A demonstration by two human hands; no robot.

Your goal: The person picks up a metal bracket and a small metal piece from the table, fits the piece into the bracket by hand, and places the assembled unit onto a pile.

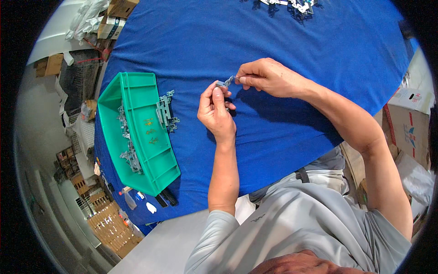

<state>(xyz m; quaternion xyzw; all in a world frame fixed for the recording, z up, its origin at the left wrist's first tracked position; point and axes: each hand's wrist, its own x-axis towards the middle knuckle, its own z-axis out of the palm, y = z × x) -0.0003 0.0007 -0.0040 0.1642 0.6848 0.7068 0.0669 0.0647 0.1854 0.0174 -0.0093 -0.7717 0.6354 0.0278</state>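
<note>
Between the thumb and fingers of my left hand (217, 108) is a small grey metal bracket-like part (223, 83), held up over the blue cloth. My right hand (272, 78) is closed in a pinch at its right end, on something thin that I cannot make out. To the left stands a green plastic bin (139, 98) with several grey metal parts (131, 157) inside. More parts of that look (165, 112) lie on the cloth against the bin's right side. Small brass-coloured pieces (150, 132) form little groups at the bin.
A blue cloth (196, 41) covers the table. White and dark metal parts (301, 5) lie at its far edge. Black strips (168, 197) and small items sit near the bin's front end. A white carton (409, 116) stands at the right; boxes (112, 25) are piled far left.
</note>
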